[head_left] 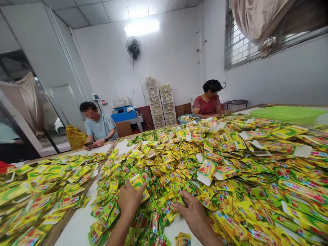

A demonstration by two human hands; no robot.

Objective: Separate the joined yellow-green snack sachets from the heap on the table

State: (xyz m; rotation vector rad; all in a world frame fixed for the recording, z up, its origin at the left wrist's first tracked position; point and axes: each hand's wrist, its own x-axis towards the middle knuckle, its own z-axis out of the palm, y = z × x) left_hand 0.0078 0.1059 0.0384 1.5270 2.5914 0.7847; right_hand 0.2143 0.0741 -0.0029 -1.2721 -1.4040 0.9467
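My left hand (130,197) is closed around a small yellow and green carton (138,184), which is tilted over the heap. To its right, my right hand (191,209) has its thumb and fingers on a green and yellow sachet (176,200) at the near edge of the pile. Shiny green sachets (155,220) with red fruit prints lie between and below both hands. A single sachet (182,239) rests on the white tabletop near my right wrist. Open-flapped cartons (206,172) lie on top of the heap beyond my right hand.
Flat yellow cartons (48,174) cover the left table section, behind a wooden strip (77,205). A green tray (287,112) and a blue basin (189,119) stand at the far side. Two people (101,124) sit across the table. Stacked crates (156,106) line the back wall.
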